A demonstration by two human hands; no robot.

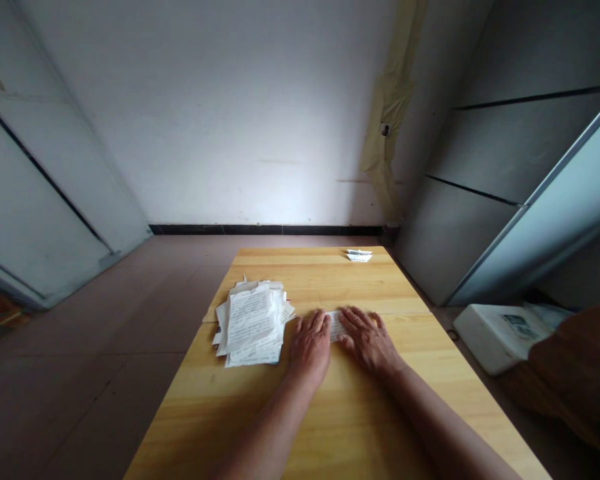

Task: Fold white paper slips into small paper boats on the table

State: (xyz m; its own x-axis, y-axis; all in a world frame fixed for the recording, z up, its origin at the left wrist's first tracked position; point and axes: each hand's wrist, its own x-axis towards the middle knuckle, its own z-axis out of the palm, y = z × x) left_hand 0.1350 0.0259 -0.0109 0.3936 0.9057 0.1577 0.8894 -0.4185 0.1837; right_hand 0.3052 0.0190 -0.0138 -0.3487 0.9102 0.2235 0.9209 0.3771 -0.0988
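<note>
A small piece of printed paper [335, 327] lies on the wooden table between my two hands, partly covered by them. My left hand [310, 343] rests flat on its left side, fingers stretched forward. On its right side lies my right hand [367, 337], fingers extended and slightly spread, pressing on the paper. Left of my left hand sits an untidy stack of printed paper sheets [253, 320] with torn edges. Near the table's far edge stands a small folded paper boat [359, 255].
The light wooden table [380, 427] has a seam across its middle. A pale wall [230, 133] rises beyond it. To the right are a grey cabinet [460, 227] and, on the floor, a white foam box [490, 340]. A white door [40, 167] stands at the left.
</note>
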